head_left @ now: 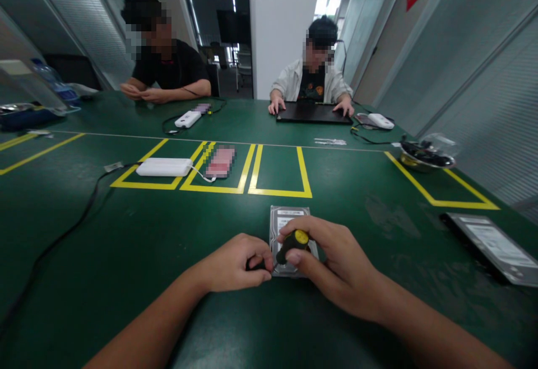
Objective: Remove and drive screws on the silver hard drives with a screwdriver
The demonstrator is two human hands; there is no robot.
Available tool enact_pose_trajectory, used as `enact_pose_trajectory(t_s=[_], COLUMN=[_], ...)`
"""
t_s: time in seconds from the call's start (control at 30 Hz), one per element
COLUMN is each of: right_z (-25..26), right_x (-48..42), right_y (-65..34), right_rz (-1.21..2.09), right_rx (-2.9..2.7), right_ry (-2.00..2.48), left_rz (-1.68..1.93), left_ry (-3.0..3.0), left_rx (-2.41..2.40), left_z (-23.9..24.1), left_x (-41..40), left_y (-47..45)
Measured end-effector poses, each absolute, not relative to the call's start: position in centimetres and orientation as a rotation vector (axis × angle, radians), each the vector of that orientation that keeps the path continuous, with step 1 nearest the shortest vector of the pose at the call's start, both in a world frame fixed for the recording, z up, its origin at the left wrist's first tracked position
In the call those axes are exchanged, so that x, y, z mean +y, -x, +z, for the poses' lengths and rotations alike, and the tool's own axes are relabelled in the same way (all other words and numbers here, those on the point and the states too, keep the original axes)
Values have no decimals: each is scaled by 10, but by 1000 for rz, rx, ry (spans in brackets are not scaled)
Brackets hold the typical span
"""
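Observation:
A small hard drive point(290, 213), silver with a white label, lies flat on the green table in front of me. My right hand point(336, 262) is closed around a short screwdriver point(300, 238) with a black and yellow handle. Its lower end points down to the drive's lower left part; the tip is hard to make out. At that same corner, my left hand point(239, 262) has its fingers curled and pinched together. Something dark shows between them, but I cannot tell what it is. Both hands cover parts of the drive.
A larger hard drive point(500, 246) lies at the right. Behind it stands a metal bowl point(426, 159) of dark parts. A white power bank point(163, 167) with a black cable and a phone point(221, 162) lie beyond my left hand. Two people sit across, one touching a black panel point(313, 112).

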State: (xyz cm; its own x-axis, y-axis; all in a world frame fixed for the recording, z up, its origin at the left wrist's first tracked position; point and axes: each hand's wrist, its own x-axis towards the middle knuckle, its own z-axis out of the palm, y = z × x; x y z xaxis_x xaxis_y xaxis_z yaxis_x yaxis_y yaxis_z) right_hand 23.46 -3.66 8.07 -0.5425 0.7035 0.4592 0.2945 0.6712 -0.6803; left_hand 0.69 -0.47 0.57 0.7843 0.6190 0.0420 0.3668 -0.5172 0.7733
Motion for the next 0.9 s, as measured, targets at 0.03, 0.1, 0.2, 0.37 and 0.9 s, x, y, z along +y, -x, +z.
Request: enact_pose_trajectory(t_s=[0.03, 0.1, 0.2, 0.37, 0.9], right_z=[80, 80, 80, 80, 80], right_x=[-37, -37, -38, -39, -45], right_y=[-234, -233, -232, -232, -228], right_rz=[702, 700, 703, 703, 608], right_rx=[-2138, -2140, -2144, -2121, -2090], right_ry=[766, 762, 771, 791, 839], left_rz=[401, 403, 398, 388, 397], left_ry=[-2170, -2170, -2153, -2134, -2137], left_rx=[727, 718, 705, 698, 681], left_z=[6, 6, 6, 7, 9], left_x=[-4, -4, -3, -3, -3], left_y=[-7, -7, -6, -6, -7])
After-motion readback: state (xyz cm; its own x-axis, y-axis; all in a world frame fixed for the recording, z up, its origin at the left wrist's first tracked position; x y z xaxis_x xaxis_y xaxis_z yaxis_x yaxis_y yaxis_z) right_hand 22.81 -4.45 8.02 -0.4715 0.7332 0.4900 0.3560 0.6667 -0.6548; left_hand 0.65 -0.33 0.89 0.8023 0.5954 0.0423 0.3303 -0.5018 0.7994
